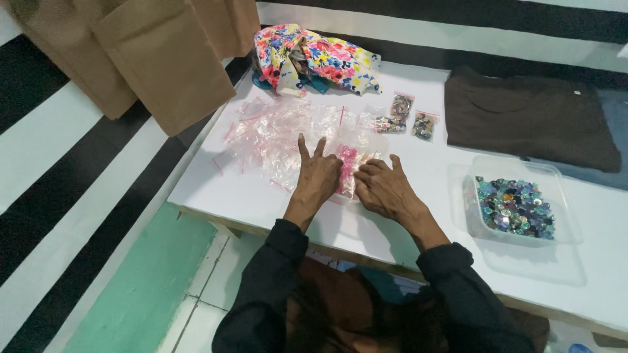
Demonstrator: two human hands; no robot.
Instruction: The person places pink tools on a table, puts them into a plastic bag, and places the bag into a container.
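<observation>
Clear bag (348, 171) of pink beads pinched by left hand (318, 176) and right hand (381, 186), plastic tub (517, 171) holding mixed beads

Table (216, 189) near-left corner bare, open to reach. Loose clear bags (275, 131) crowd the left middle; floral cloth (314, 59) blocks far edge; clear tub (517, 202) and brown garment (523, 114) fill right side.

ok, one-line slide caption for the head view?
Both hands, left hand and right hand, press a small clear bag of pink pieces on a white table.
</observation>
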